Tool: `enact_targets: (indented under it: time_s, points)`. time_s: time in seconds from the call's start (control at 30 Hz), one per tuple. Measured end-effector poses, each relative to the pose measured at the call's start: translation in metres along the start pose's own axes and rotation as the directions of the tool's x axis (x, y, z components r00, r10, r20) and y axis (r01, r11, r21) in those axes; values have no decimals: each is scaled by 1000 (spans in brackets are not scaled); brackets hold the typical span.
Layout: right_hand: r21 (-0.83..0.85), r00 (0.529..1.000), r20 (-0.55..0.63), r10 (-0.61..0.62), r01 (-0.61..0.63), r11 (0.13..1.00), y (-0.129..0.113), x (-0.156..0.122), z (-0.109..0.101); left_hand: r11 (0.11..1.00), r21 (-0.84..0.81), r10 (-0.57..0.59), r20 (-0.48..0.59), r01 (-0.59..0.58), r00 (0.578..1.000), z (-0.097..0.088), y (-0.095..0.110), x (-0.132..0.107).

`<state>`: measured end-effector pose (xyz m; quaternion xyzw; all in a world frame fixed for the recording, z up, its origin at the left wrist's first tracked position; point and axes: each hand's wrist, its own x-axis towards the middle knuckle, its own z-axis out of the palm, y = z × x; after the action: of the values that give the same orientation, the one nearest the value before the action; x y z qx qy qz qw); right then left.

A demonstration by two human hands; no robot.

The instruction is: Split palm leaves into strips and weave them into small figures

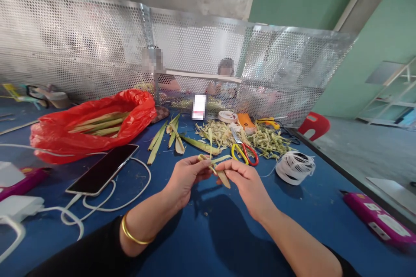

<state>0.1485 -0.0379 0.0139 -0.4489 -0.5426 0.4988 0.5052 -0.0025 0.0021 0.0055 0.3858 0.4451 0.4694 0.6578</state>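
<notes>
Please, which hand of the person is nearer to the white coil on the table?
Right. The right hand is just left of the white coil; the left hand is farther left, on the right hand's other side.

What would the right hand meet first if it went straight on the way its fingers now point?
Besides the narrow, pale yellow-green leaf strip it holds, the right hand would probably meet the left hand first, which lies just ahead; exact depth is unclear.

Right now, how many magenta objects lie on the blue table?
2: the far-left magenta object, partly covered by a white block, and the far-right magenta object, beyond the right hand. Others may be hidden.
</notes>
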Motion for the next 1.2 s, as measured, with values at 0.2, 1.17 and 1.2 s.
enact_targets:
  time_s: [0.2, 1.17, 1.2]
  points:
    - [-226, 987, 116, -111, 135, 965, 6, 2, -8, 988, 145, 47, 42, -53, 998, -1, 3, 0]
    - [-822, 938, -82, -336, 127, 556, 20, 7, -7, 949, 314, -108, 201, 40, 974, 11, -11, -14]
    - [-810, 938, -92, -335, 125, 573, 21, 7, -7, 949, 310, -115, 186, 53, 976, 11, -12, -13]
